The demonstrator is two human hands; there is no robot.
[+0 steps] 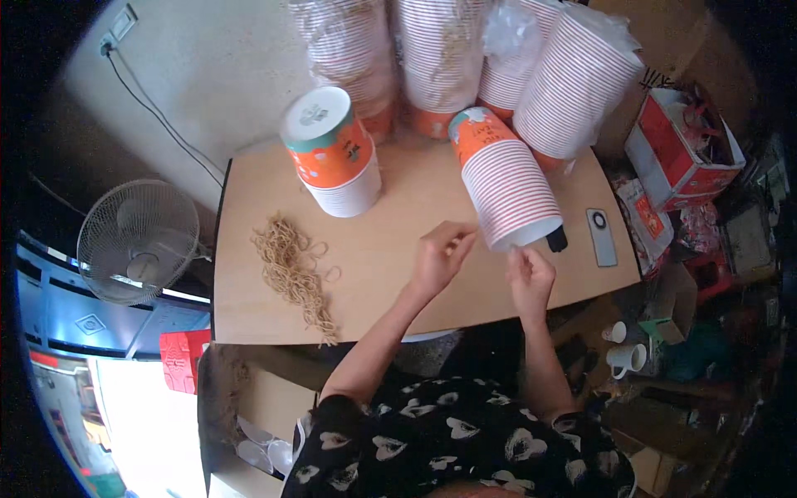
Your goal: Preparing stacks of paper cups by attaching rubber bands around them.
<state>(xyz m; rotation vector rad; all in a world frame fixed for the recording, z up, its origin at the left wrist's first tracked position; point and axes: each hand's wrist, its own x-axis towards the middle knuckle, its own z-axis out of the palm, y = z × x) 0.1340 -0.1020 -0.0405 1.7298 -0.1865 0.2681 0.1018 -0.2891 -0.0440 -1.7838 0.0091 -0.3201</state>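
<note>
Wood-topped table (374,257); plastic-wrapped cup stacks (581,83) crowding far edge; unwrapped cup stack (506,183) lying right of centre, open end facing near side; inverted cup stack (336,153) standing far left; heap of tan bands (286,257) near left; left hand (440,257) just beside open end — fingers curled, cannot tell if grasping; right hand (531,278) at near rim — fingertips together, hold unclear; grey remote (602,236) at right.

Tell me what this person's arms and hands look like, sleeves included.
The left hand and right hand show no gloves, and the forearms are uncovered. Short black sleeves belong to a top printed with pale hearts.
</note>
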